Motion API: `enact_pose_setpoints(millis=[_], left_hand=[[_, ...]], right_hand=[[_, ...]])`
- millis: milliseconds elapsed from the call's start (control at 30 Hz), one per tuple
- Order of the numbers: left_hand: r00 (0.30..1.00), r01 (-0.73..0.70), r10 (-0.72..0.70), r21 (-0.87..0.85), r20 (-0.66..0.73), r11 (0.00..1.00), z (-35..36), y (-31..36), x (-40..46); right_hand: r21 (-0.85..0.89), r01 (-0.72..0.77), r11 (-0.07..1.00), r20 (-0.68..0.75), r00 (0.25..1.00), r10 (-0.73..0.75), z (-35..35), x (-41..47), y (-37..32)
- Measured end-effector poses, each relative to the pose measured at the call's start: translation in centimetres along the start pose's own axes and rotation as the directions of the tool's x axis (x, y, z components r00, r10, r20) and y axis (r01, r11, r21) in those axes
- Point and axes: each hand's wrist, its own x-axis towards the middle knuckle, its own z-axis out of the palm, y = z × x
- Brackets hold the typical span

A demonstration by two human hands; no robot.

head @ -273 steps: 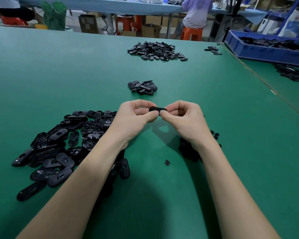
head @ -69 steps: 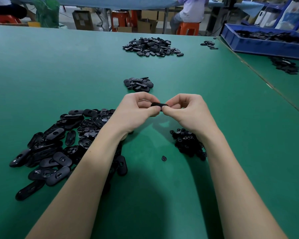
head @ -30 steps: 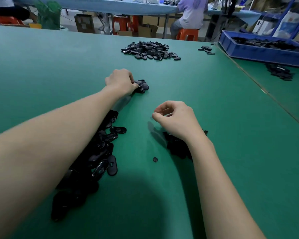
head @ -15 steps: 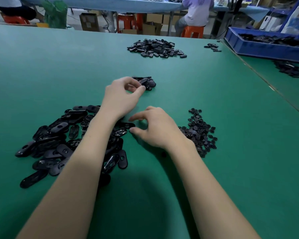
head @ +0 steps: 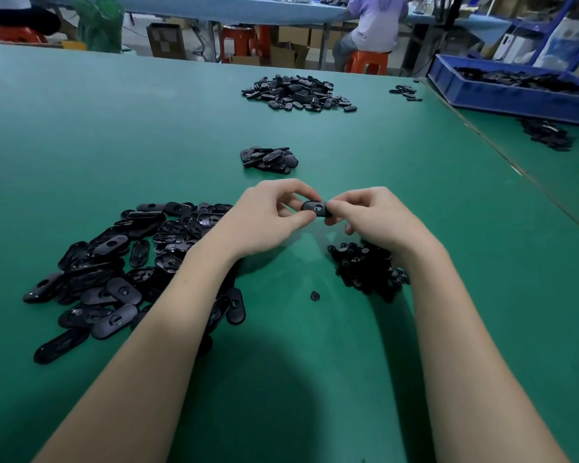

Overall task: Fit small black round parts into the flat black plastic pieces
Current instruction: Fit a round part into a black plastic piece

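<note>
Two hands met above the middle of the green worktop (head: 415, 228), both clamped on one flat black plastic piece (head: 316, 208). The left hand (head: 268, 215) pinched its left end between thumb and curled fingers; the right hand (head: 371, 217) pinched the right end. Whether a round part was already under the right fingertips could not be told. The stock of flat pieces (head: 124, 262) lay toward the near left edge; the heap of small round parts (head: 368, 269) lay under the right wrist. One stray round part (head: 315, 296) lay apart. Probable faults: a tilted part would jam in the hole; uneven thumb pressure could flick it onto the worktop.
</note>
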Motion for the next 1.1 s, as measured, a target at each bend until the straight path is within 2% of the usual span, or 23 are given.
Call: enact_pose_setpoints(millis=[67,167,233,333,533,600,700,800,1100], left_hand=[[1.0,0.014,-0.013,0.016,-0.007,1.0,0.1,-0.1,0.1],[0.997,0.07,-0.071,-0.01,-0.038,0.997,-0.1,-0.5,0.1],[0.994,0.088,-0.09,-0.048,-0.056,0.995,-0.2,-0.8,0.1],[0.993,0.091,-0.096,-0.072,-0.063,0.993,-0.3,-1.0,0.2],[0.993,0.098,-0.104,-0.096,-0.057,0.99,0.0,-1.1,0.3],[0.992,0.101,-0.109,-0.115,-0.06,0.988,0.0,-1.3,0.3],[0.991,0.106,-0.114,-0.121,-0.062,0.987,-0.1,-1.4,0.4],[0.991,0.105,-0.114,-0.127,-0.068,0.986,-0.2,-1.5,0.5],[0.991,0.097,-0.112,-0.181,-0.074,0.979,-0.1,-1.4,0.5]], right_hand=[[-0.038,-0.027,0.999,0.023,0.999,0.028,-0.5,-0.1,0.0],[-0.32,-0.076,0.944,-0.032,0.997,0.07,-1.2,0.0,0.2],[-0.447,-0.122,0.886,-0.038,0.992,0.117,-1.2,-0.3,0.1],[-0.517,-0.154,0.842,-0.043,0.987,0.154,-0.3,-0.7,-0.4],[-0.549,-0.133,0.825,-0.042,0.99,0.131,0.6,-0.4,-0.6],[-0.49,-0.102,0.866,-0.036,0.995,0.096,0.5,-0.2,-0.4],[-0.204,-0.008,0.979,-0.09,0.996,-0.01,0.3,0.0,-0.2],[0.023,0.089,0.996,-0.142,0.986,-0.085,0.4,-0.1,-0.3],[0.087,0.067,0.994,-0.195,0.98,-0.049,1.1,0.4,-0.3]])
